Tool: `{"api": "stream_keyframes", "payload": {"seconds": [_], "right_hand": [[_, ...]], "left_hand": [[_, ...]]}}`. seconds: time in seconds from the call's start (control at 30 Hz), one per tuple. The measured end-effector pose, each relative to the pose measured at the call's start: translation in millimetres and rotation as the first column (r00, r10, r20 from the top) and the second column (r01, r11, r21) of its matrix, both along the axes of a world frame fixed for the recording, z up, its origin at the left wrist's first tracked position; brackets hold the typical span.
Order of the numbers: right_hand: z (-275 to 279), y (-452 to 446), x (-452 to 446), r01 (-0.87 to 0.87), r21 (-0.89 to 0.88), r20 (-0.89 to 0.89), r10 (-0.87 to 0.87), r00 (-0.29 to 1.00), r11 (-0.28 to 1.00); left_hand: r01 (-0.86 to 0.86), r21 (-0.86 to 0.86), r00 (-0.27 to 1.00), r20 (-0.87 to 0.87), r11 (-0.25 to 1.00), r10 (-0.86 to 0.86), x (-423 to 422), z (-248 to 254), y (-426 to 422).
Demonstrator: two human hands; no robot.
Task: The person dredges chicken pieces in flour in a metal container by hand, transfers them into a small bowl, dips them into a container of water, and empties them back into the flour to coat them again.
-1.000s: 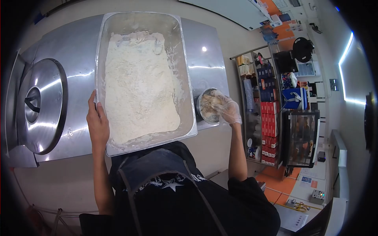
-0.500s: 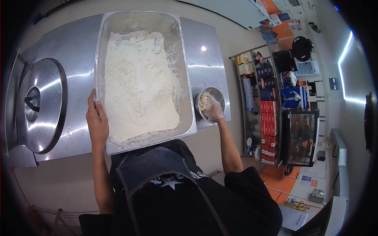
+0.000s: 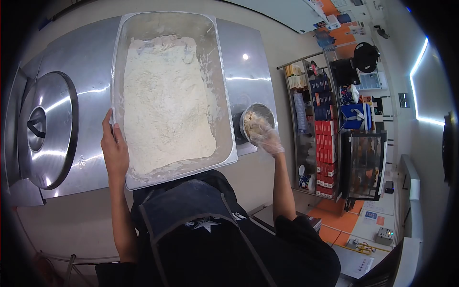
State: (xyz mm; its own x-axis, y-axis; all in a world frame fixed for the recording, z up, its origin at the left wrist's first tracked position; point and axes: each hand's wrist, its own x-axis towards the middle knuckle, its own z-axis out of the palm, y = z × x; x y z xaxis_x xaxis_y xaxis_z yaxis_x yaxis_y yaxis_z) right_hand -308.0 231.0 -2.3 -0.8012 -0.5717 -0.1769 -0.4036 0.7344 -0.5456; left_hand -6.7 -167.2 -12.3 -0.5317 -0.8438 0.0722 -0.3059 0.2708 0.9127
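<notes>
A large metal tray (image 3: 222, 95) lies on the steel table, with a broad bed of pale flour (image 3: 165, 105) in it. My bare left hand (image 3: 114, 148) rests along the tray's left edge, its fingers slightly apart. Right of the tray stands a round metal bowl (image 3: 272, 115) that holds a pale, lumpy mixture (image 3: 251, 120). My right hand (image 3: 267, 139), in a clear plastic glove, reaches over the bowl's lower rim into it. Its fingertips are blurred among the mixture, so what they hold cannot be made out.
A round steel lid (image 3: 50, 129) with a black handle lies on the steel table (image 3: 93, 71) at the left. To the right stands a metal shelf rack with red boxes (image 3: 325, 158), beside a glass display case (image 3: 366, 165).
My right hand moved from the bowl's right side down into it, then drew slightly back toward its lower right rim. The tray shifted slightly left in view. My left hand stayed on its edge.
</notes>
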Motion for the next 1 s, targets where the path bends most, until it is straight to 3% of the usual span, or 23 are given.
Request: {"api": "stream_keyframes", "payload": {"seconds": [0.03,0.07,0.17,0.2,0.23,0.3,0.4,0.5,0.6,0.67,0.7,0.8,0.9,1.0], "right_hand": [[2,4,-6,0.118,-0.075,0.371,-0.082,0.925,0.990],[4,6,-15,0.204,0.031,0.282,-0.204,0.937,0.978],[-10,21,-45,0.342,-0.343,0.437,-0.174,0.883,0.875],[-16,16,-50,0.068,-0.228,0.156,-0.033,0.987,0.971],[-24,10,-52,-0.088,-0.032,0.031,0.089,0.996,0.996],[-41,-4,-52,-0.315,0.400,-0.128,0.392,0.911,0.861],[-62,-7,-52,-0.173,0.196,-0.038,0.183,0.982,0.965],[-85,15,-61,-0.037,0.208,-0.335,0.107,0.936,0.977],[-37,8,-42,0.233,0.071,-0.357,-0.193,0.914,0.970],[14,-8,-24,0.241,-0.055,-0.331,-0.246,0.911,0.969],[30,-9,-18,0.254,-0.118,-0.320,-0.279,0.906,0.960],[27,3,-30,0.082,-0.359,-0.257,-0.183,0.949,0.930],[33,13,-34,0.204,-0.274,0.027,-0.204,0.979,0.940],[19,11,-56,0.220,-0.175,-0.036,-0.230,0.973,0.960]], "left_hand": [[0.004,-0.001,1.000,0.015,1.000,-0.004,1,2,0],[0.006,-0.003,0.999,0.033,1.000,-0.006,2,2,-1],[-0.004,-0.007,0.997,0.071,1.000,0.005,2,6,-1],[0.002,0.016,0.997,0.083,1.000,-0.003,2,8,-1],[0.010,0.041,0.995,0.094,0.999,-0.013,2,11,-1],[0.019,0.073,0.995,0.100,0.997,-0.026,0,14,-1],[0.016,0.091,0.995,0.096,0.996,-0.025,2,17,0],[0.014,0.063,0.997,0.081,0.998,-0.019,1,15,-1],[-0.012,-0.031,0.999,0.046,0.999,0.013,5,2,-1],[-0.005,-0.089,1.000,-0.011,0.996,0.004,1,-3,-1],[0.004,-0.036,1.000,0.025,0.999,-0.003,1,0,0],[0.015,0.087,0.996,0.084,0.996,-0.023,1,14,-1],[0.014,0.116,0.996,0.086,0.993,-0.024,0,16,1],[0.001,0.098,0.994,0.108,0.995,-0.012,1,16,0]]}}
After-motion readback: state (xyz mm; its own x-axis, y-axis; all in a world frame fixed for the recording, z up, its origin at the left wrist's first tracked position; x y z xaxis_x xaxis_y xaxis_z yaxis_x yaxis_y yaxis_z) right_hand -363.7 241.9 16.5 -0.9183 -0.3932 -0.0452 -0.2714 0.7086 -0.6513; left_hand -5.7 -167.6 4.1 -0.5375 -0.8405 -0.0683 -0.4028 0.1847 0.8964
